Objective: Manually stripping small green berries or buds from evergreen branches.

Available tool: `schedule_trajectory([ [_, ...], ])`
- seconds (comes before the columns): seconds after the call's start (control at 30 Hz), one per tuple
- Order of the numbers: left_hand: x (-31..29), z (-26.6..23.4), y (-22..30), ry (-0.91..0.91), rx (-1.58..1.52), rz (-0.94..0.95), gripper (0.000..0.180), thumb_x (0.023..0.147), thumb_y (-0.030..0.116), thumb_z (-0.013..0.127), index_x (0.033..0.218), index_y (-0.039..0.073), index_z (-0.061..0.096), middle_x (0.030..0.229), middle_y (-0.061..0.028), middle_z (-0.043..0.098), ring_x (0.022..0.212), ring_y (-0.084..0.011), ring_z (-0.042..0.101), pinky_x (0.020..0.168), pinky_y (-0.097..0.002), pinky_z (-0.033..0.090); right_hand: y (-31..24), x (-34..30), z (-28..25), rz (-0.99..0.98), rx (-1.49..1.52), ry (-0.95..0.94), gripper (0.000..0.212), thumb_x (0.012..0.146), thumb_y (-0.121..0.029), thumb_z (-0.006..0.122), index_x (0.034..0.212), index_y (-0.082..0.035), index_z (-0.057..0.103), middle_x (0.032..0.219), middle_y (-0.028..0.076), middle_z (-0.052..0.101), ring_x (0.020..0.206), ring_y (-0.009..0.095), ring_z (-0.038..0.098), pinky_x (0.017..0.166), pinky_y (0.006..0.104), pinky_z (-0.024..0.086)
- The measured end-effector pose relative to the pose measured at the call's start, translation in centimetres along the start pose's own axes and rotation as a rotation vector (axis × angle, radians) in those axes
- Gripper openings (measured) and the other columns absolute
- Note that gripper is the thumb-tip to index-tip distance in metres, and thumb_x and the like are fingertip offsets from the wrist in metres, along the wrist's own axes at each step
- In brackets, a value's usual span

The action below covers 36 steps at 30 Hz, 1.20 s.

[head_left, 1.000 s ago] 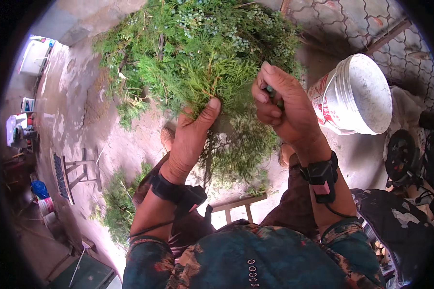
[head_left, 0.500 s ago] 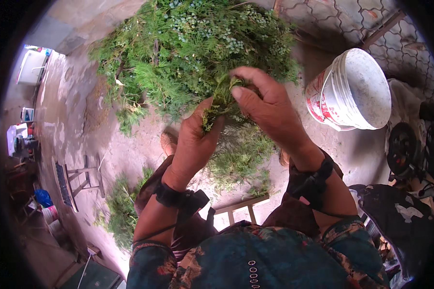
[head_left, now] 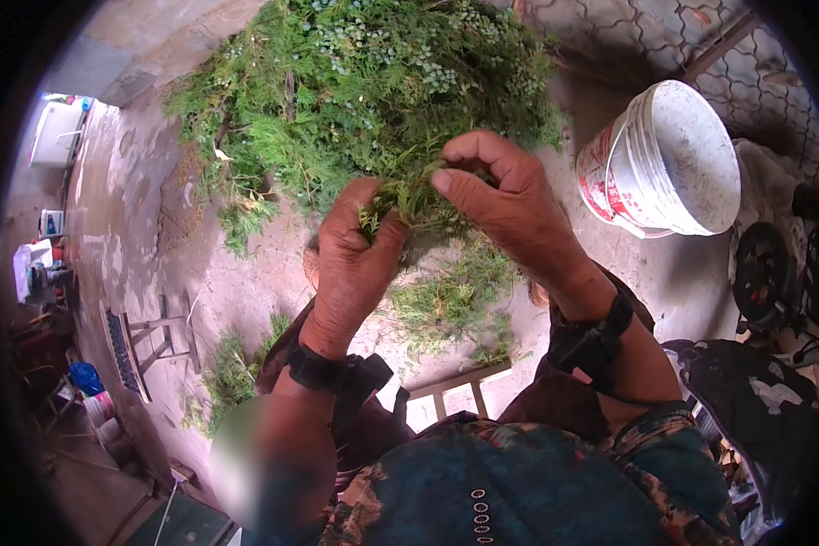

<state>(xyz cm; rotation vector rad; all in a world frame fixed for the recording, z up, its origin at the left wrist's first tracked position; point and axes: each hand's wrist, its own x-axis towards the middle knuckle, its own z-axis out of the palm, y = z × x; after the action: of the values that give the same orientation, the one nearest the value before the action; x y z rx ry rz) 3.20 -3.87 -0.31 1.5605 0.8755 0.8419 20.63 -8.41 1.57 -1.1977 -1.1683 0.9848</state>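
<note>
In front of me, a leafy green conifer sprig [head_left: 413, 198] stretches between my two hands. My left hand [head_left: 355, 246] is closed round its near-left end, thumb pressed against the leaves. At the other end my right hand [head_left: 514, 196] pinches with thumb and curled forefinger; the exact bit of stem between them is hard to make out. Just beyond lies a big heap of cut conifer branches [head_left: 337, 109] with pale blue-green berries. Below my hands, loose clippings [head_left: 455, 300] are scattered on the floor between my feet.
A white bucket with red markings [head_left: 642, 164] stands tilted in view at the right. A smaller pile of greenery [head_left: 232, 378] lies at lower left, near a small wooden stool [head_left: 155, 341]. A black wheel [head_left: 763, 273] and a dark padded thing [head_left: 746, 391] are at far right.
My left hand has shifted slightly left and the right hand slightly right, so they are farther apart. The sprig now lies flatter between them.
</note>
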Motion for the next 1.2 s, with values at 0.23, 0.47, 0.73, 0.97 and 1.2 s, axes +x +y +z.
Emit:
schedule_trajectory([
  [0.23,-0.9,-1.2,1.3,-0.015,0.06,-0.219,0.031,0.083,0.0,0.057,0.114,0.001,0.054,0.079,0.0014,0.058,0.067,-0.0029,0.05,0.059,-0.0187,0.043,-1.4,1.0,-4.3,0.233,0.856,0.07,0.019,0.086,-0.02,0.052,0.091,-0.001,0.053,0.069,0.0,0.048,0.051,0.006,0.039,0.045,0.0224,0.032],
  [0.47,-0.5,-1.2,1.0,-0.037,-0.072,-0.136,0.033,0.085,0.0,0.056,0.118,0.002,0.052,0.082,0.0024,0.059,0.068,-0.0033,0.05,0.061,-0.0184,0.044,-2.1,0.3,-2.0,0.322,0.826,0.054,0.021,0.091,-0.027,0.049,0.093,-0.007,0.053,0.071,0.0,0.048,0.046,0.004,0.034,0.039,0.0191,0.026],
  [0.73,-0.3,-1.0,1.6,-0.03,-0.197,-0.137,0.02,0.087,0.003,0.056,0.106,0.002,0.058,0.08,0.0046,0.06,0.067,-0.0016,0.049,0.059,-0.0174,0.04,-1.5,0.0,-1.1,0.16,0.092,-0.045,0.022,0.086,-0.02,0.059,0.093,0.0,0.061,0.072,0.001,0.057,0.06,0.006,0.05,0.051,0.02,0.04],
  [0.97,-0.1,-0.4,2.0,-0.034,-0.165,-0.129,0.016,0.087,0.004,0.056,0.103,0.001,0.059,0.08,0.0039,0.061,0.067,-0.0013,0.049,0.058,-0.0162,0.04,-0.2,-0.1,-0.6,0.027,-0.067,-0.104,0.027,0.082,-0.017,0.057,0.098,0.005,0.058,0.083,0.014,0.063,0.075,0.017,0.058,0.069,0.0289,0.046],
  [1.2,-0.1,-0.6,1.8,-0.034,-0.116,-0.187,0.017,0.086,0.004,0.057,0.103,0.002,0.06,0.078,0.0039,0.061,0.065,-0.001,0.049,0.057,-0.0164,0.04,0.5,-0.3,-0.1,-0.196,-0.461,0.076,0.018,0.086,-0.013,0.055,0.098,0.001,0.058,0.08,0.002,0.059,0.071,0.01,0.053,0.062,0.0251,0.044],
])
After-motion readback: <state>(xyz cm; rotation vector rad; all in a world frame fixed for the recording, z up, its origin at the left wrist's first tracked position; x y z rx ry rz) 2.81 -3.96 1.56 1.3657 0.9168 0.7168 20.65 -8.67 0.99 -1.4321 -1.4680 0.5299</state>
